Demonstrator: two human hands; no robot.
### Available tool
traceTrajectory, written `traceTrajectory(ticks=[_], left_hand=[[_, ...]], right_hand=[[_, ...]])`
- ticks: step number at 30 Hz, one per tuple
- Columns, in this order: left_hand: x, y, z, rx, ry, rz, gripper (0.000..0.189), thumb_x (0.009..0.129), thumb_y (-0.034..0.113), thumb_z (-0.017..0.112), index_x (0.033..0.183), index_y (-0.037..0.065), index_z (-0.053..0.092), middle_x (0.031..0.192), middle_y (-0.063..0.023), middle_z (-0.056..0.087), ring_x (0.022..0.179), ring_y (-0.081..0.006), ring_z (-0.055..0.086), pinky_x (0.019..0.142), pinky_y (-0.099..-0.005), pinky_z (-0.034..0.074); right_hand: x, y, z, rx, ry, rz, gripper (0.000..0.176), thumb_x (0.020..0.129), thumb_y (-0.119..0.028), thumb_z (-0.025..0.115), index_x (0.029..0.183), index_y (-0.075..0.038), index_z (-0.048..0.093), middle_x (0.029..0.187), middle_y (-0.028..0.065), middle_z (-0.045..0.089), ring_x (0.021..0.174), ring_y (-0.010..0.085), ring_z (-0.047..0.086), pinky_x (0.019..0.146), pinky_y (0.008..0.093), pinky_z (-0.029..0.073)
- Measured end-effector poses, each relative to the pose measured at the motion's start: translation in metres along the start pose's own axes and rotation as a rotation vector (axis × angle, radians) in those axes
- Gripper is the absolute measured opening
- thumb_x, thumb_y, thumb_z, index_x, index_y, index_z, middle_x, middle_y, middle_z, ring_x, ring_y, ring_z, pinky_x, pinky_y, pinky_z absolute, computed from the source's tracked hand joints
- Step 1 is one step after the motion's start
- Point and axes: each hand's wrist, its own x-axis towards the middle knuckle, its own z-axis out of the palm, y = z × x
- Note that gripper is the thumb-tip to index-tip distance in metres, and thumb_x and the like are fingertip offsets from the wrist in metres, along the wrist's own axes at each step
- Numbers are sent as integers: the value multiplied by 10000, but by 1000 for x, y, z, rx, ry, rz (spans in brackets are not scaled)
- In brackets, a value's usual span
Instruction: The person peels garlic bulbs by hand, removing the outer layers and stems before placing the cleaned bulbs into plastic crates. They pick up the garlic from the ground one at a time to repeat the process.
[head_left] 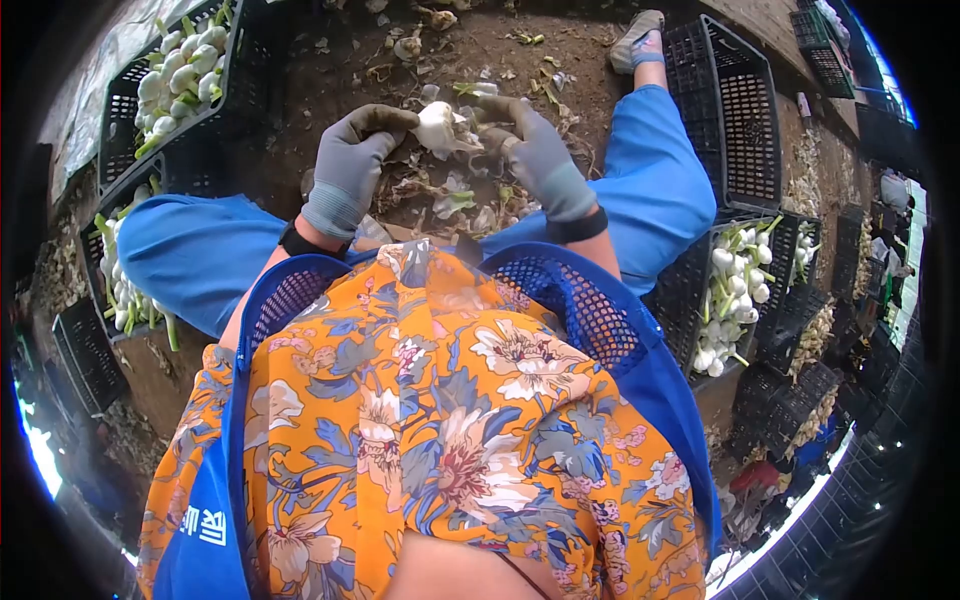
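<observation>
Both my hands wear grey gloves with dark, soiled fingertips. A white garlic bulb is between them, above the dirt floor. My left hand pinches the bulb's left side with thumb and fingers. On the right, my right hand has its fingers curled beside the loose, papery skin of the bulb; whether its fingertips grip that skin is too small to tell. Peeled skins and stem scraps lie on the ground below my hands.
Black crates of white garlic with green stems stand at upper left, left and right. An empty black crate is beyond my outstretched leg. More crates line the far right.
</observation>
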Motion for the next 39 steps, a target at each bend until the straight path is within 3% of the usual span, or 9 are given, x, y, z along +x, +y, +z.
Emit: traceTrajectory(ticks=[15,17,20,22,25,31,34,36,39], left_hand=[[7,-22,10,-700,-145,-365,319,970,205,563,1224,12,544,1101,-127,624,951,-236,642,820,-372,572],[8,-18,11,-658,-212,-296,340,981,213,539,1253,9,535,1131,-135,621,978,-238,637,845,-379,565],[6,-10,14,-725,-341,-181,359,998,189,488,1302,1,509,1209,-148,598,1052,-243,616,910,-390,541],[7,-8,6,-699,-354,-131,355,1001,137,454,1323,-11,490,1263,-153,573,1109,-249,594,966,-399,511],[9,-12,0,-678,-303,-128,356,998,114,454,1325,-22,482,1269,-161,571,1125,-255,585,990,-409,496],[6,-5,1,-573,-260,-97,392,977,88,486,1350,-28,453,1241,-156,588,1124,-256,585,983,-378,485],[-8,14,43,18,-311,3,509,902,-1,546,1389,-37,405,1269,-128,581,1161,-210,560,1008,-312,429],[-10,2,58,152,-475,265,551,898,-1,575,1411,-33,377,1294,-118,569,1174,-196,548,1012,-305,418],[-5,-7,38,151,-369,130,368,930,56,593,1283,-24,525,1205,-83,616,1082,-156,584,942,-262,457]], right_hand=[[-11,-52,43,226,298,-229,142,886,-52,660,1016,-9,620,880,77,652,763,117,619,691,260,523],[-13,-55,39,1213,209,183,145,901,-78,651,1027,-23,605,904,66,654,770,130,621,687,278,531],[1,-14,34,1673,187,159,134,928,-95,617,1049,-43,592,950,59,665,750,144,614,683,283,534],[0,-11,16,1547,222,127,120,900,-45,610,1019,-49,624,959,82,671,743,186,610,693,288,529],[0,14,8,-566,456,-234,203,787,-27,603,971,-53,683,965,132,669,810,315,621,759,380,510],[-6,-30,-3,-203,321,-291,195,842,-133,602,1001,-51,679,948,146,675,884,339,623,769,408,506],[-21,-29,9,1472,71,173,293,979,-233,479,1169,-44,595,970,94,685,856,284,674,839,402,542],[-36,7,4,737,190,-252,331,943,-109,518,1265,-29,523,1118,116,648,1048,224,609,927,366,506],[-100,-28,-76,639,541,-148,222,793,-75,667,1012,-50,642,1046,88,668,957,190,636,857,339,519]])
